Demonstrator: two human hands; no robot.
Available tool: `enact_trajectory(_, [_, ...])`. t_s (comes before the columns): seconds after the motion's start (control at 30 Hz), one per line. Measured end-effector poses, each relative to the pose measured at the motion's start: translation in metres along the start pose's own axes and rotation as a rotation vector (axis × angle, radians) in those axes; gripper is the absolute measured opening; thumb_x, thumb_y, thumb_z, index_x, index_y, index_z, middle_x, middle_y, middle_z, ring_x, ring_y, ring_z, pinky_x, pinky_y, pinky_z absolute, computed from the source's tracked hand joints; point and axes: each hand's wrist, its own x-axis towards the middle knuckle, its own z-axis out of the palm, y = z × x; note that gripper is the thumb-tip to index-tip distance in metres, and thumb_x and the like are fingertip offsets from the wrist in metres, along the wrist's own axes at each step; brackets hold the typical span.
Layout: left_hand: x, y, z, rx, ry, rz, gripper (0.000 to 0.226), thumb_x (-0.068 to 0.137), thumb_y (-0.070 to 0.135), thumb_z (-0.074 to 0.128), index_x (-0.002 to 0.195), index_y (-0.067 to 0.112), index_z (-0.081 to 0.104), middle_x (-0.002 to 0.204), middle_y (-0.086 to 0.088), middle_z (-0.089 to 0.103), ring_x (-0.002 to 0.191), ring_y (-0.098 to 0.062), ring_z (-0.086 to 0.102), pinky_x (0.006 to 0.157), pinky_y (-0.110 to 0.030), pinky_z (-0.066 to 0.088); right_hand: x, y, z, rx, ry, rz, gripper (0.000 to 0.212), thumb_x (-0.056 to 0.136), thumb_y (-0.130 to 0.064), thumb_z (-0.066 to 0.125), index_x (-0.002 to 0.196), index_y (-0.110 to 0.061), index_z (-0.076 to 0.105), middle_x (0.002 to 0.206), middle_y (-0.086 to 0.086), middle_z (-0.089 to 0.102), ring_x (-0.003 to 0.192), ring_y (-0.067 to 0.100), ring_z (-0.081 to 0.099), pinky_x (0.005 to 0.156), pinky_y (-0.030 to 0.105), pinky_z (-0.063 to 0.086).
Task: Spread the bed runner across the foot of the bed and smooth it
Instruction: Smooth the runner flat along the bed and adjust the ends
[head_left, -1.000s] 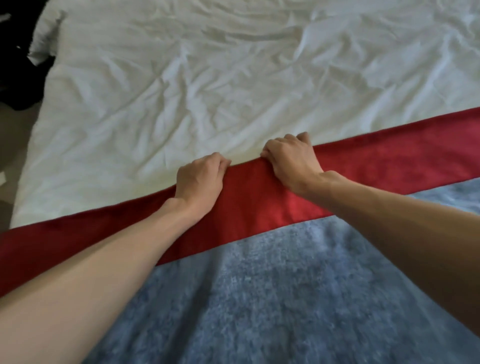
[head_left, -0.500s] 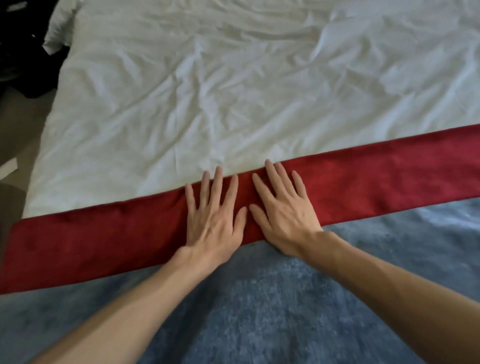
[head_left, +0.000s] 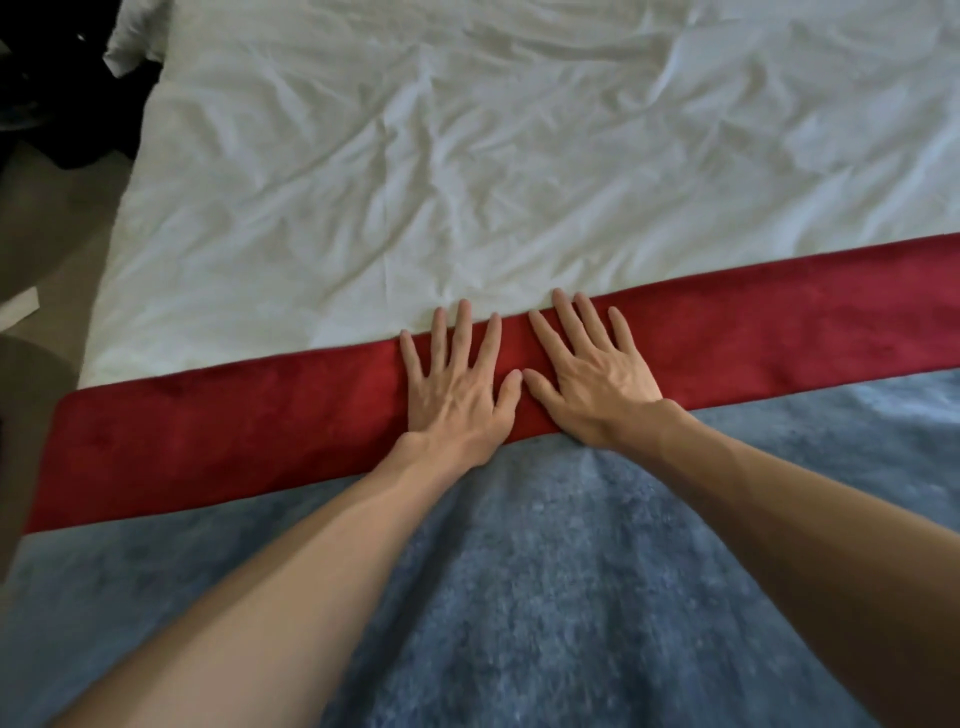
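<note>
A bed runner lies across the bed: its red band (head_left: 218, 431) runs from the left edge to the right edge of view, and its blue fuzzy part (head_left: 545, 571) fills the near side. My left hand (head_left: 457, 384) rests flat on the red band near the middle, fingers straight and spread. My right hand (head_left: 592, 374) lies flat beside it, thumbs almost touching. Both sets of fingertips reach the band's far edge by the white sheet.
The wrinkled white sheet (head_left: 493, 171) covers the bed beyond the runner. The bed's left edge drops to a beige floor (head_left: 57, 249). Dark objects (head_left: 62, 93) sit on the floor at the far left corner.
A second ago both hands gripped the red band's far edge with curled fingers. They have let go and flattened onto the band, and the band now lies more level across the bed.
</note>
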Motion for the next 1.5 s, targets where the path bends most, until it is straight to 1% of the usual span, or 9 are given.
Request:
enact_trajectory(0.13, [-0.025,-0.036,-0.016,-0.012,0.005,0.087,0.073,0.085,0.056,0.006,0.151,0.024,0.007,0.159,-0.011,-0.004,0.145,-0.029,-0.007,0.113,-0.057,-0.008,-0.008,-0.016,-0.010,0.013,0.011,0.063,0.070,0.094,-0.058,0.016,0.152,-0.022,0.000,0.159,0.009,-0.012,0.146,0.026,-0.009,0.118,0.047,-0.002])
enact_trajectory(0.27, [-0.052,-0.107,-0.027,0.049,0.016,-0.041,0.073,0.084,0.056,0.007,0.150,0.025,0.016,0.159,-0.011,0.002,0.146,-0.029,-0.002,0.113,-0.061,-0.001,-0.013,-0.068,-0.014,0.082,0.029,-0.009,0.076,0.087,-0.060,0.012,0.152,-0.021,0.006,0.160,0.008,-0.007,0.146,0.025,-0.006,0.117,0.046,-0.001])
enact_trajectory(0.37, [-0.064,-0.150,-0.028,0.063,-0.051,-0.142,0.066,0.090,0.057,0.013,0.150,0.031,0.003,0.158,-0.007,-0.011,0.145,-0.029,-0.011,0.109,-0.065,-0.004,-0.007,-0.108,-0.005,0.115,0.010,-0.052,0.079,0.082,-0.061,0.006,0.152,-0.022,0.006,0.160,0.008,-0.005,0.146,0.027,-0.006,0.117,0.046,-0.002])
enact_trajectory(0.47, [-0.070,-0.171,-0.018,0.036,-0.078,-0.218,0.065,0.091,0.059,0.014,0.148,0.036,-0.008,0.157,-0.006,-0.019,0.143,-0.030,-0.017,0.106,-0.070,-0.006,-0.002,-0.124,0.009,0.082,0.044,0.020,0.078,0.084,-0.061,0.004,0.152,-0.023,0.006,0.160,0.009,-0.004,0.146,0.029,-0.007,0.117,0.047,-0.004])
enact_trajectory(0.67, [-0.072,-0.174,0.005,0.054,0.000,-0.244,0.068,0.083,0.063,-0.001,0.144,0.038,-0.017,0.158,-0.006,-0.015,0.144,-0.029,-0.013,0.104,-0.073,-0.004,-0.005,-0.128,0.020,0.074,0.110,0.040,0.072,0.090,-0.058,0.016,0.151,-0.021,0.016,0.159,0.011,0.005,0.146,0.030,0.001,0.117,0.049,0.001])
enact_trajectory(0.8, [-0.071,-0.173,0.005,0.063,0.016,-0.239,0.068,0.085,0.062,0.003,0.148,0.036,-0.008,0.159,-0.008,-0.010,0.145,-0.031,-0.009,0.104,-0.073,-0.002,-0.004,-0.126,0.023,0.079,0.127,0.043,0.070,0.091,-0.056,0.023,0.151,-0.020,0.020,0.159,0.012,0.009,0.146,0.030,0.004,0.117,0.050,0.003])
enact_trajectory(1.0, [-0.073,-0.171,0.005,0.053,0.046,-0.233,0.067,0.089,0.059,0.013,0.150,0.033,0.006,0.159,-0.010,0.002,0.145,-0.033,-0.001,0.104,-0.073,0.001,-0.003,-0.127,0.025,0.060,0.127,0.051,0.070,0.091,-0.056,0.023,0.151,-0.019,0.019,0.159,0.013,0.009,0.146,0.030,0.004,0.117,0.050,0.004])
enact_trajectory(1.37, [-0.068,-0.172,0.008,-0.006,0.020,-0.226,0.068,0.088,0.060,0.017,0.150,0.033,0.006,0.159,-0.011,-0.001,0.145,-0.034,-0.004,0.103,-0.074,-0.003,0.002,-0.127,0.027,-0.002,0.097,0.066,0.071,0.090,-0.054,0.027,0.150,-0.018,0.021,0.158,0.012,0.011,0.146,0.030,0.008,0.117,0.050,0.006])
enact_trajectory(1.5, [-0.069,-0.172,0.007,-0.044,0.041,-0.212,0.070,0.086,0.059,0.023,0.150,0.030,0.015,0.158,-0.013,0.005,0.145,-0.035,0.001,0.102,-0.075,-0.001,0.001,-0.130,0.025,-0.031,0.102,0.096,0.071,0.089,-0.054,0.026,0.150,-0.018,0.023,0.158,0.011,0.012,0.146,0.029,0.009,0.117,0.050,0.010])
